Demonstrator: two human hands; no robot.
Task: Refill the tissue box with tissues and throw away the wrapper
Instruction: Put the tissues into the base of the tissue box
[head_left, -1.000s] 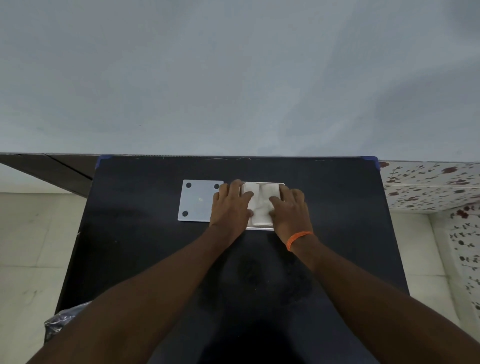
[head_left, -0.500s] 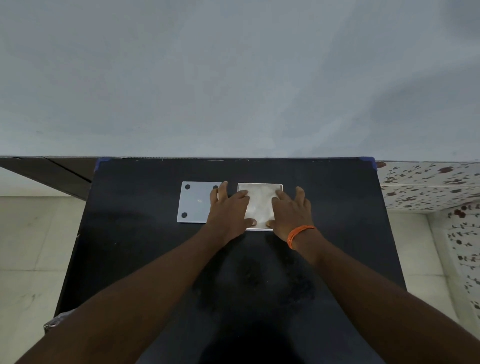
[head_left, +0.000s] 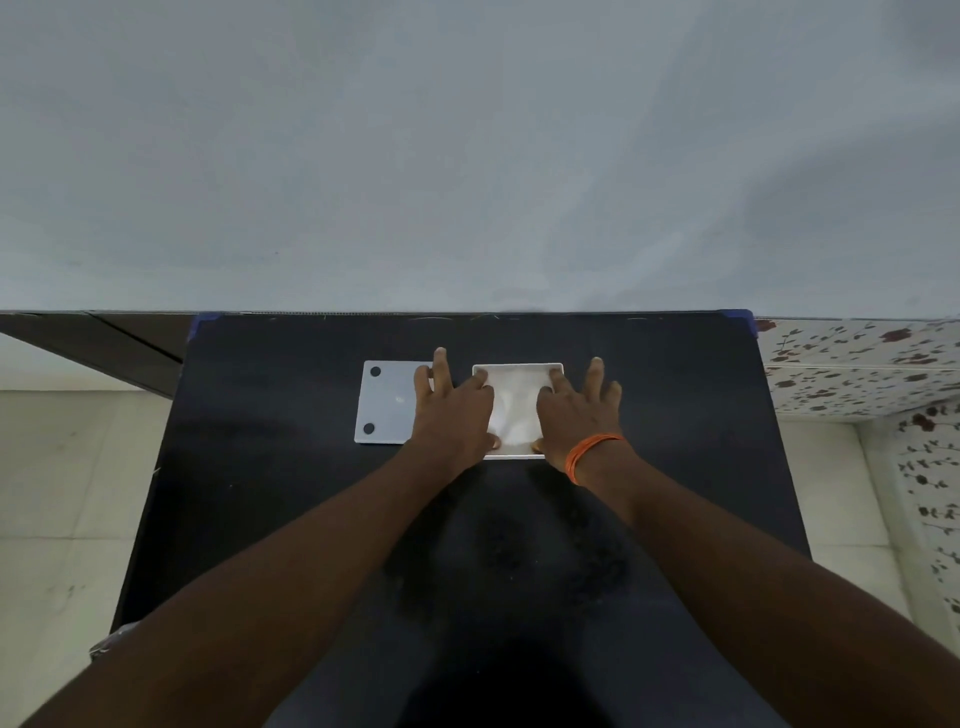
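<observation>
A white square tissue box (head_left: 518, 367) sits open on the black table (head_left: 311, 499), with white tissues (head_left: 514, 410) lying flat inside it. My left hand (head_left: 452, 405) rests on the box's left side, fingers spread, forefinger and thumb pressing on the tissues. My right hand (head_left: 574, 410), with an orange band at the wrist, covers the box's right side the same way. The box's flat white lid (head_left: 387, 402), with black dots at its corners, lies on the table just left of the box, partly under my left fingers.
A crumpled clear plastic bag (head_left: 106, 644) shows at the table's lower left edge. A grey wall stands right behind the table. Pale tiled floor lies to the left, and flower-patterned tiles (head_left: 857, 364) to the right.
The bulging folded tissues have been pressed down flat into the box. Both hands slid outward from the middle to the box's sides, fingers spreading.
</observation>
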